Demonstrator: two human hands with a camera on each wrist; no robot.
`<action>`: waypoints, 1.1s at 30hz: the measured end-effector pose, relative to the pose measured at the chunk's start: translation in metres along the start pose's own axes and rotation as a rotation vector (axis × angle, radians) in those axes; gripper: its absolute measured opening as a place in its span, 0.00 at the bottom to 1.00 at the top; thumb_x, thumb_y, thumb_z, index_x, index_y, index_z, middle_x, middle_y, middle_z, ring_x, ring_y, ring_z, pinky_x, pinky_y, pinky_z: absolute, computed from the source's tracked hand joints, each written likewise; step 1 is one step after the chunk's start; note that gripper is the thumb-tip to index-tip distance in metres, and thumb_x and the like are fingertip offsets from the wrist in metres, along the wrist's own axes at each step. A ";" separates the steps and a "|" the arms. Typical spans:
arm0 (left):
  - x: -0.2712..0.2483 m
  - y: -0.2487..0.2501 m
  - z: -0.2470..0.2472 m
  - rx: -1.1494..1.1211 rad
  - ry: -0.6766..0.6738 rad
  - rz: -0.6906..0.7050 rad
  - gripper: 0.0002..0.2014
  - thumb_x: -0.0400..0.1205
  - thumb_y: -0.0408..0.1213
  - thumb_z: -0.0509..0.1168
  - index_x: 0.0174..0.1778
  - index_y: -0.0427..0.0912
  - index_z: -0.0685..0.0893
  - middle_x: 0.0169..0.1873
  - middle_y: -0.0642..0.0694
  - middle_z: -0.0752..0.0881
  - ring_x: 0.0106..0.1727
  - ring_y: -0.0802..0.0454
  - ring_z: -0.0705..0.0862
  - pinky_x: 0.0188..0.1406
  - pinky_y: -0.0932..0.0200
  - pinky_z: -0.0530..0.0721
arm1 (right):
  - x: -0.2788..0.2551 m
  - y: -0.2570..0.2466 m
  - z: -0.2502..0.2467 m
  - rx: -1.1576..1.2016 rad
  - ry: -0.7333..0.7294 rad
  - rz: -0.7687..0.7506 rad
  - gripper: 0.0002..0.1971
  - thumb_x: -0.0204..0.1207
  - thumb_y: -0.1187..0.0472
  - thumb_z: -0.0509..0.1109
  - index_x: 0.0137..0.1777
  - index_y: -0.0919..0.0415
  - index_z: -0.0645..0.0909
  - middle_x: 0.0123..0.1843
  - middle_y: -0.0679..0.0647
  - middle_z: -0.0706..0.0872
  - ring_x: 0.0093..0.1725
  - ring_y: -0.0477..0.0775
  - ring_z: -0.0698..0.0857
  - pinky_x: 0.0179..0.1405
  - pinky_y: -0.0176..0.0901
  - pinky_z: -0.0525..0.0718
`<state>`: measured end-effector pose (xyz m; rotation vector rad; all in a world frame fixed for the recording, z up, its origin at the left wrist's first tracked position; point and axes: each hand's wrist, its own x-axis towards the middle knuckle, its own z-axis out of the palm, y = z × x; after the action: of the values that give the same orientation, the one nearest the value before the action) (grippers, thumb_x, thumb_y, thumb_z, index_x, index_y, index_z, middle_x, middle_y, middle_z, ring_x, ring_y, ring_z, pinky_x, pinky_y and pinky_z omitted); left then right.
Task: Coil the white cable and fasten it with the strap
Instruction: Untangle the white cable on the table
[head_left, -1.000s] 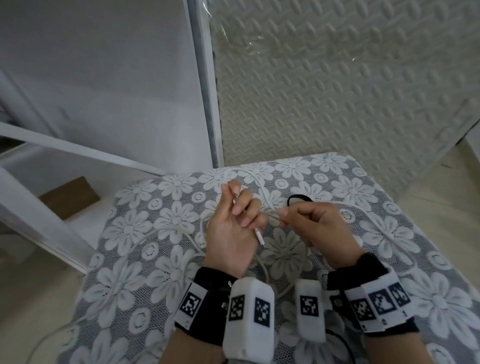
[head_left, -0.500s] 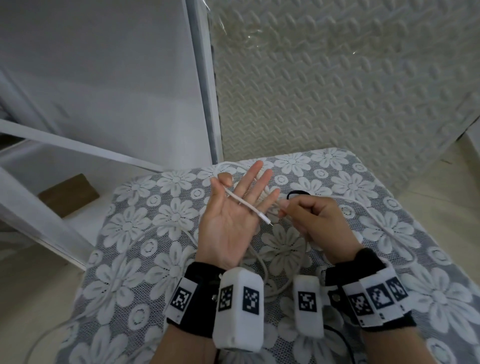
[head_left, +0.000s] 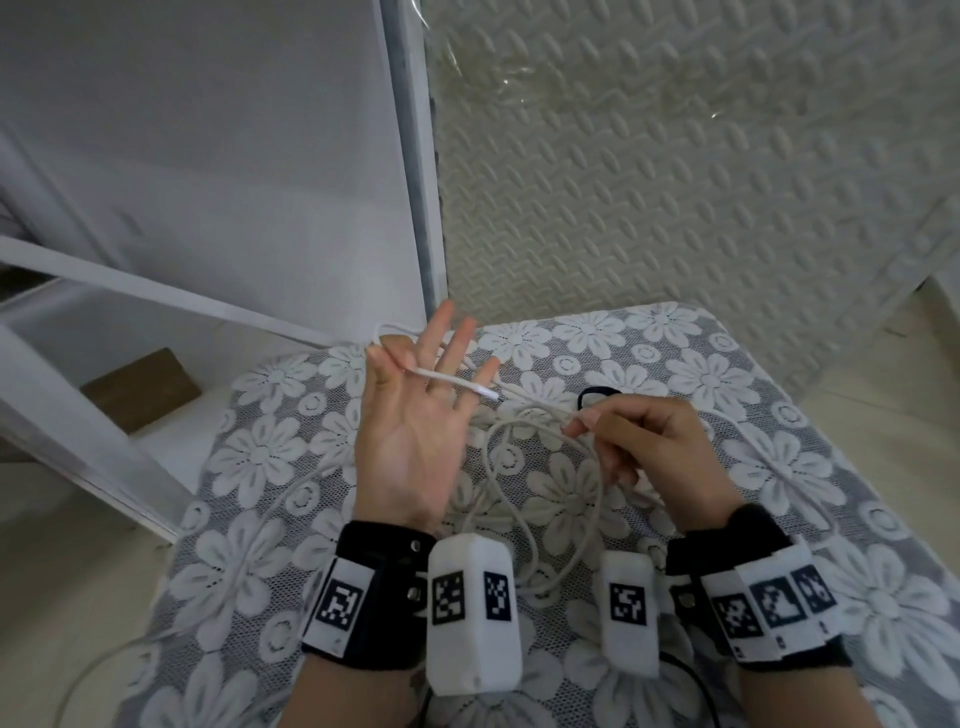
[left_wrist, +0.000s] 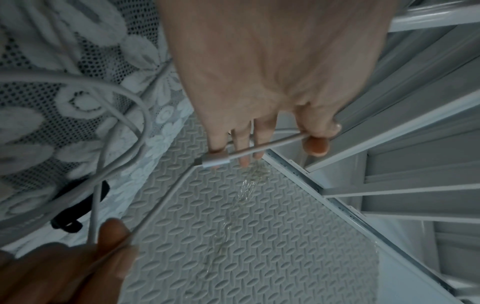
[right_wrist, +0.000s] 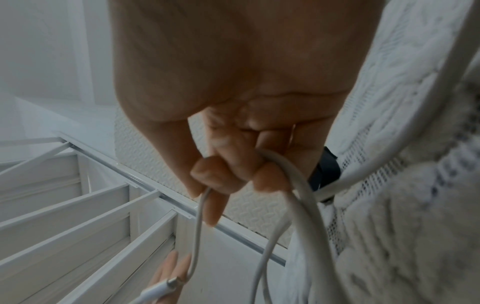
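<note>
Holding the plug end of the white cable (head_left: 452, 381) between thumb and forefinger, the left hand (head_left: 410, 441) is up off the table with its palm facing the camera and the other fingers spread straight, so only that pinch has the cord. The short stiff end runs across the fingers, its long axis pointing right and slightly near, and the connector (left_wrist: 215, 162) pokes out past the little-finger side. From the connector tip the right hand (head_left: 644, 447) sits just right and a bit nearer, fingers curled and pinching a further stretch of the same cable, so I'd say the right hand is the one placed to bring cord over and lay the first turn round the left palm. Between the hands the cable sags into one loose loop (head_left: 545, 493) over the cloth, and more trails off left and right over the tabletop.

Cable looks like smooth round rubbery stuff, thin, floppy, with a harder flat white plug. The strap (head_left: 597, 397) is a small dark band, soft looking, lying on the lace flower tablecloth (head_left: 779, 415) just beyond the right knuckles, not touched by either hand. Behind the table is a white embossed foam panel (head_left: 675, 182). Coiling's barely started, I reckon
</note>
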<state>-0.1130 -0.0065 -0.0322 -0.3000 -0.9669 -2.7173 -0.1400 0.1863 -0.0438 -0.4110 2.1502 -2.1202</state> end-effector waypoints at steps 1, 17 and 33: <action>0.000 0.001 0.000 0.014 0.002 0.004 0.17 0.83 0.49 0.49 0.35 0.46 0.77 0.74 0.37 0.74 0.74 0.41 0.74 0.73 0.31 0.66 | 0.000 0.001 0.000 0.009 0.014 -0.012 0.10 0.77 0.70 0.67 0.37 0.68 0.88 0.19 0.53 0.77 0.18 0.48 0.71 0.16 0.31 0.68; -0.004 -0.013 0.005 0.395 0.060 -0.018 0.17 0.83 0.48 0.52 0.36 0.50 0.83 0.74 0.44 0.74 0.75 0.43 0.73 0.74 0.33 0.67 | -0.003 -0.002 0.003 -0.170 -0.196 -0.101 0.05 0.69 0.50 0.76 0.43 0.46 0.92 0.40 0.58 0.92 0.43 0.81 0.83 0.45 0.56 0.79; -0.006 -0.033 0.006 0.759 -0.122 0.004 0.15 0.82 0.53 0.54 0.43 0.55 0.85 0.66 0.60 0.82 0.75 0.47 0.74 0.74 0.36 0.69 | -0.003 -0.006 0.009 -0.119 -0.273 -0.142 0.07 0.69 0.56 0.74 0.39 0.58 0.91 0.21 0.70 0.72 0.22 0.58 0.61 0.22 0.44 0.58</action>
<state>-0.1164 0.0236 -0.0488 -0.3087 -1.9103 -2.1292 -0.1342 0.1779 -0.0382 -0.8342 2.1484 -1.8758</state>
